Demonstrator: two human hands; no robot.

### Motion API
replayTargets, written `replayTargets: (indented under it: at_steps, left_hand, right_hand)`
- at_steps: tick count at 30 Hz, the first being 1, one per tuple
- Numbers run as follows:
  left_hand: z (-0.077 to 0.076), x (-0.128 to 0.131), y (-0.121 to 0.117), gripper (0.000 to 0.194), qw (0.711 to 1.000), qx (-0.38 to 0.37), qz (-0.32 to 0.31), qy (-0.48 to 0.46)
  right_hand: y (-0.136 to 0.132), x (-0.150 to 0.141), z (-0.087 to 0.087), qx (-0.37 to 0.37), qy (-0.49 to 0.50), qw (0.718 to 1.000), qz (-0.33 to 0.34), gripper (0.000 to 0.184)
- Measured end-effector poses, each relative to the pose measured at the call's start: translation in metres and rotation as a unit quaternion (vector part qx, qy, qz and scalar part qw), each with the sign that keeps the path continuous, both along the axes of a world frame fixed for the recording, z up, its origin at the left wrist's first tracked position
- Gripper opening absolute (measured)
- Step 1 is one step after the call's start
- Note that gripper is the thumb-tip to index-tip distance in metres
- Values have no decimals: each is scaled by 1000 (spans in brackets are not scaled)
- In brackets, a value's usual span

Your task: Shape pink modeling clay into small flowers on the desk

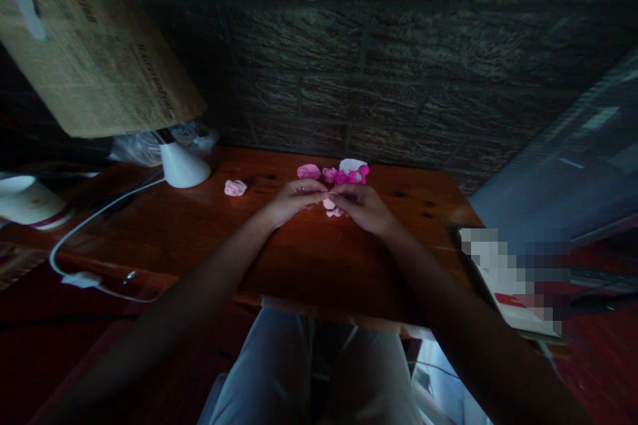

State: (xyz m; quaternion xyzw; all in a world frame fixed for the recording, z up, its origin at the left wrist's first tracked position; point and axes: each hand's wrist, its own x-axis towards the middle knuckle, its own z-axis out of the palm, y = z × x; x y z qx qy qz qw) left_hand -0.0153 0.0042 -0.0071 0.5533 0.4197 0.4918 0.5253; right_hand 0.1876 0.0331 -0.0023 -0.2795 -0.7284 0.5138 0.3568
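Observation:
My left hand (298,201) and my right hand (363,204) meet over the middle of the wooden table, fingertips pinched together on a small pale pink piece of soft clay (329,201). Just below it, a ruffled pale pink clay bit (335,212) shows, partly covered by my right hand; whether the two are joined I cannot tell. Behind my hands lie a flat pink clay lump (309,171), several bright magenta moulded pieces (340,176) and a white lump (351,165). Farther left sits a crumpled light pink lump (235,188).
A lamp with a printed paper shade (114,46) and white base (185,165) stands at the left; its white cord (70,239) hangs over the front edge. A paper cup (32,202) lies tilted at far left. A blurred flat object (498,279) is on the right. A brick wall (399,46) rises behind.

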Motion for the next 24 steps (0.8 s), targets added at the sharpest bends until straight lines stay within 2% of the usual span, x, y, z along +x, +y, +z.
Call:
replayTargets:
  at_steps: [4,13,19,24]
  left_hand:
    - [0,0,-1,31,999,-24,-4,-24]
    - [-4,0,3,25,999,-28,25,-38]
    - [-5,1,3,30,998,-34,15,-48]
    - [-6,0,3,30,999,-30,6,-18]
  right_hand:
    - [-1,0,1,-23,11,1000,13,32]
    - [-3,-1,4,-123,61,990,-30,33]
    - [-2,-2,2,-116,65,989,-61,32]
    - [-4,-4,4,-96,68,990,-72,32]
